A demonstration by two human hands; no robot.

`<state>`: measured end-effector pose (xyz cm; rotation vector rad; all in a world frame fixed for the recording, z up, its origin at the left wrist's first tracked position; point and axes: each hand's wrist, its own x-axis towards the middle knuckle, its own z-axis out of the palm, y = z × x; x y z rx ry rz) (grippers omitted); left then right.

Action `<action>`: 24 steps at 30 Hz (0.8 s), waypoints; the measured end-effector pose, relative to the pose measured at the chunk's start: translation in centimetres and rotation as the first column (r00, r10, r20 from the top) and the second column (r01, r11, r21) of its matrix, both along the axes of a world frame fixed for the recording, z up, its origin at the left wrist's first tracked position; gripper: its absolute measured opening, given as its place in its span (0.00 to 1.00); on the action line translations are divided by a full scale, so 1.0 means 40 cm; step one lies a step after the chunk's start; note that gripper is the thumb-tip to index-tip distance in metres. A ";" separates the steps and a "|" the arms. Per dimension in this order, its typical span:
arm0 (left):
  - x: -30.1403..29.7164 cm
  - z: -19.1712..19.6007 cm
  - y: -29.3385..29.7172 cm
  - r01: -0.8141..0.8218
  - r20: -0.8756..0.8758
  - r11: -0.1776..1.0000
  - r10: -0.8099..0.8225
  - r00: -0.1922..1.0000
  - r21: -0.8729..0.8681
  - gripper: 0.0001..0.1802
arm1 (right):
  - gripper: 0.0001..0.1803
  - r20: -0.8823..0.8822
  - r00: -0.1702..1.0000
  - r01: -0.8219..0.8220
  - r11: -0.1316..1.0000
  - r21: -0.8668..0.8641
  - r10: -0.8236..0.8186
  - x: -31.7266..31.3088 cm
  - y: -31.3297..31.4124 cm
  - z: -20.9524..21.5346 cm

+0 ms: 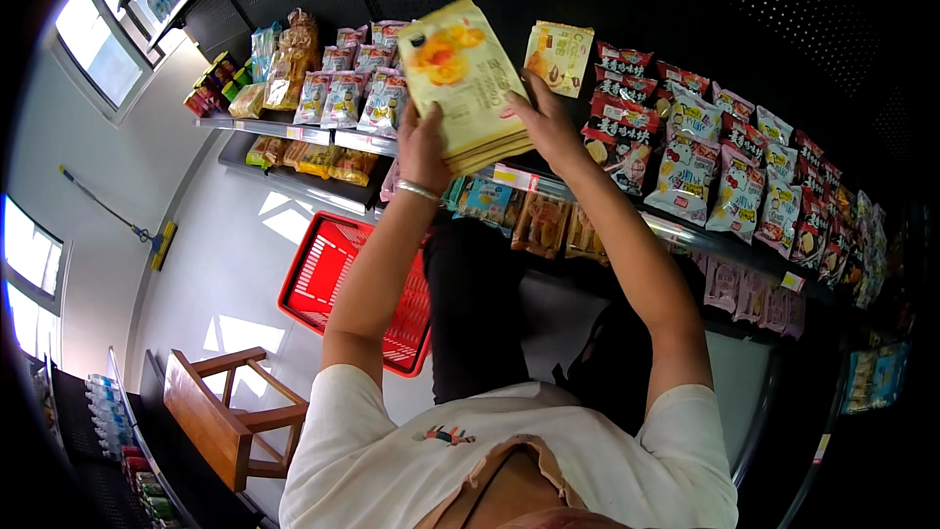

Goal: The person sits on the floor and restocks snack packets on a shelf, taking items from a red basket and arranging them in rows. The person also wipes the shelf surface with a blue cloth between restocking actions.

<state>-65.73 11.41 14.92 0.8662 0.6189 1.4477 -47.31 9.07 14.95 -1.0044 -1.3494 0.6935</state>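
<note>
Between my two hands is a stack of flat yellow snack packets (465, 78), held just above the front edge of the shelf. My left hand (423, 149) grips the stack's lower left edge, a silver bangle on the wrist. On the stack's right side my right hand (548, 122) has its thumb laid over the top packet; its other fingers are partly hidden behind. Just past that hand, another pale yellow packet (558, 57) stands on the shelf against the black back panel.
Pink-and-white snack bags (345, 98) fill the shelf's left part; black-and-red bags (622, 132) and light bags (685, 171) line its right. A red shopping basket (323, 269) sits on the floor by my leg. Behind it are a wooden stool (235, 421) and a mop (162, 245).
</note>
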 end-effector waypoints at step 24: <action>0.207 -0.412 0.310 -0.127 -0.646 0.952 0.284 0.708 0.279 0.35 | 0.25 -0.110 0.993 -0.003 0.943 -0.334 -0.036 0.348 -0.188 -0.131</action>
